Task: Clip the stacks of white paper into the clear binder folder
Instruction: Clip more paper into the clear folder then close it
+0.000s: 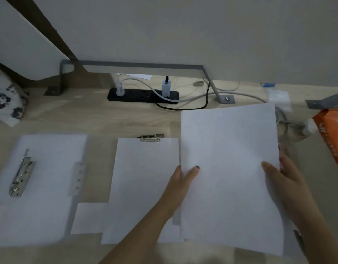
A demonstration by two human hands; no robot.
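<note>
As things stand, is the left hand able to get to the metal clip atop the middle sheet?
Probably yes, once freed: the left hand pinches the paper stack, also held by the right hand; nothing lies between it and the metal clip.

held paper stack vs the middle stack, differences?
The held stack is gripped by the left hand and right hand, with no clip; the middle stack lies on the table with a metal clip at its top edge. Both are blank white, portrait.
</note>
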